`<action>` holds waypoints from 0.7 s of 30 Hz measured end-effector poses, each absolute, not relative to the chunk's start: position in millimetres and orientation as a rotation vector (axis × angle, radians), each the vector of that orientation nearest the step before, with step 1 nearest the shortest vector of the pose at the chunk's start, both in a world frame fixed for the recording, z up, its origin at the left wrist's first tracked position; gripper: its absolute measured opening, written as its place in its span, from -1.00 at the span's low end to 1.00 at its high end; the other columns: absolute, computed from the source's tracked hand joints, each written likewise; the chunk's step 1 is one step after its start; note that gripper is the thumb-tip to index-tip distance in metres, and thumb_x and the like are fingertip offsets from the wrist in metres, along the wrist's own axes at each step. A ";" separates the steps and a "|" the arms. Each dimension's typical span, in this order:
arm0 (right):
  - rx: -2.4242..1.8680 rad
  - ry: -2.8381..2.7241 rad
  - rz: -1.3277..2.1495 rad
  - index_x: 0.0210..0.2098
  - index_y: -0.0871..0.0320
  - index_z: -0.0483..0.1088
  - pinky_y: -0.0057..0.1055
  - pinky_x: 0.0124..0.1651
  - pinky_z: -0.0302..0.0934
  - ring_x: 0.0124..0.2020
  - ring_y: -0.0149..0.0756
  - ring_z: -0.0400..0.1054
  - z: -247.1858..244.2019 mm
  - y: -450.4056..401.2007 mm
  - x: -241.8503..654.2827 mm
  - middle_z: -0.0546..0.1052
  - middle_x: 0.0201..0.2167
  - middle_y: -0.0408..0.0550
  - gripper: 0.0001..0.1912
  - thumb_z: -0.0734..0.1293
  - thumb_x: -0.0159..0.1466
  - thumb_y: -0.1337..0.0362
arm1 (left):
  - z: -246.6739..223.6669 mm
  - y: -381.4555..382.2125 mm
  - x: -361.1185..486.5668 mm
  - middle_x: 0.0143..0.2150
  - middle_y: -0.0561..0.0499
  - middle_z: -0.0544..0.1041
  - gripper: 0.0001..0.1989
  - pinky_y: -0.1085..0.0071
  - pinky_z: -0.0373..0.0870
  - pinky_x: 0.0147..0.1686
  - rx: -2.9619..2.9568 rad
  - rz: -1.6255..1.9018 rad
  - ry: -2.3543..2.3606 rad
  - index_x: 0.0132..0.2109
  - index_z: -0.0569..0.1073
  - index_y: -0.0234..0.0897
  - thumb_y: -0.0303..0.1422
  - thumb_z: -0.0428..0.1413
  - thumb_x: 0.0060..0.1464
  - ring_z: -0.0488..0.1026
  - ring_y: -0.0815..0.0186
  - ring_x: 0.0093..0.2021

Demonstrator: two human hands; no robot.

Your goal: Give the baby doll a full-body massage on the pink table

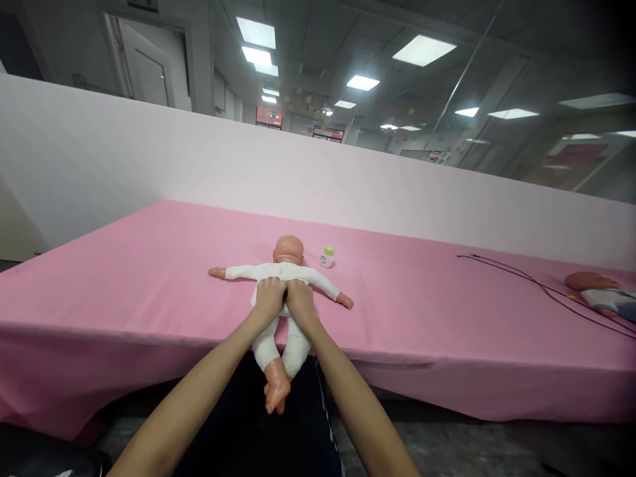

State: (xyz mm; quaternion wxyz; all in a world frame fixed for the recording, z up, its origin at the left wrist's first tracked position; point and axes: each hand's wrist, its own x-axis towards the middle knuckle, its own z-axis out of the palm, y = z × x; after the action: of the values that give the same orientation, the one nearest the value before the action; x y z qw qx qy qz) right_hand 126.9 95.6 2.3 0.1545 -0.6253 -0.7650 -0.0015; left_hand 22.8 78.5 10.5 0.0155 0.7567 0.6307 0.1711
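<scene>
A baby doll [297, 344] with a white cloth body lies face down, its arms spread wide. Its bare head [289, 248] points away from me, and its feet [277, 387] hang past the near edge of the table. My left hand [269, 293] is closed on the doll's back, left of the middle. Right beside it, my right hand [299, 297] is closed on the back too, the two nearly touching. My curled fingertips are mostly hidden. A small clear jar [326, 258] with a green lid stands right of the doll's head.
The doll lies on a table with a pink cloth [422, 318]. Dark thin cables [521, 273] run across its right side to a second doll [603, 295]. A low white wall [298, 175] with glass above borders the far side.
</scene>
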 end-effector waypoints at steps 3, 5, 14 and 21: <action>-1.775 -2.253 -0.090 -0.28 0.24 0.53 -0.30 -0.26 0.22 -0.32 -0.13 0.46 9.7 79.6 127.9 0.60 -0.29 0.15 -0.68 0.16 0.37 0.55 | 16.5 69.6 20.8 -0.27 -0.15 0.55 -0.71 0.29 0.31 -0.23 2.369 0.488 1.961 -0.22 0.56 -0.34 -0.57 -0.05 0.29 0.47 0.18 -0.26; -1.716 -2.342 -0.151 -0.23 0.22 0.53 -0.29 -0.17 0.25 -0.22 -0.10 0.47 16.4 60.2 130.8 0.60 -0.21 0.15 -0.68 0.16 0.38 0.55 | 21.6 55.2 14.2 -0.25 -0.13 0.56 -0.71 0.30 0.31 -0.24 2.393 0.467 1.921 -0.20 0.57 -0.30 -0.58 -0.05 0.29 0.47 0.19 -0.26; -1.719 -2.418 -0.196 -0.19 0.21 0.53 -0.26 -0.04 0.27 -0.08 -0.09 0.43 10.2 15.1 131.9 0.58 -0.15 0.11 -0.73 0.21 0.36 0.55 | 7.5 9.9 18.2 -0.21 -0.16 0.57 -0.71 0.26 0.35 -0.22 2.425 0.459 1.981 -0.24 0.58 -0.31 -0.55 -0.03 0.31 0.49 0.09 -0.09; -1.741 -2.365 -0.188 -0.25 0.21 0.56 -0.26 -0.10 0.24 -0.12 -0.09 0.46 -4.3 27.2 131.2 0.60 -0.21 0.11 -0.71 0.20 0.39 0.50 | 4.8 20.9 24.1 -0.23 -0.25 0.60 -0.64 0.22 0.36 -0.24 2.354 0.418 1.956 -0.21 0.62 -0.36 -0.59 -0.08 0.28 0.54 0.04 -0.15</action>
State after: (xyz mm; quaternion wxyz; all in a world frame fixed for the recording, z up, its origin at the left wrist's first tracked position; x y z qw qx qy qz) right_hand 131.2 27.2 -4.3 0.0995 -0.5888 -0.7996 -0.0635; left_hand 24.1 20.9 4.8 0.0262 0.7617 0.6331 0.1353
